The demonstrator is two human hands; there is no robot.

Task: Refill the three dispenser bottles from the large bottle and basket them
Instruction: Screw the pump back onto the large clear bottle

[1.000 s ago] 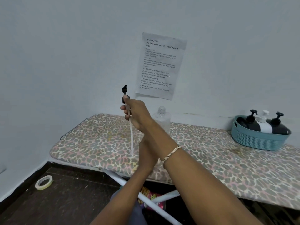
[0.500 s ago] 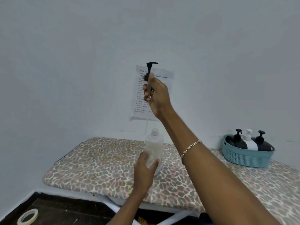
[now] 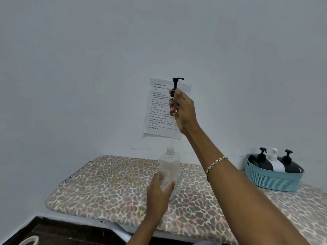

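My right hand (image 3: 182, 110) holds the black pump head (image 3: 177, 85) high at the centre of the frame, fingers (image 3: 172, 105) pinched round its collar, with the thin dip tube (image 3: 171, 141) hanging down toward the open neck of the clear bottle (image 3: 169, 167). My left hand (image 3: 159, 193) wraps that bottle low down, fingers curled on its wall, steadying it on the leopard-print counter (image 3: 106, 188). I judge this to be the closing step on the large bottle: the tube tip must go straight down the neck, then the collar screws on. Three dispenser bottles (image 3: 272, 163) already lie in the teal basket (image 3: 270, 181) at the right edge. The tube's tip is hard to make out against the paper sheet (image 3: 159, 110) and the wall, and I cannot tell the clear bottle's liquid level. A tape roll (image 3: 29, 241) is cut off at lower left.
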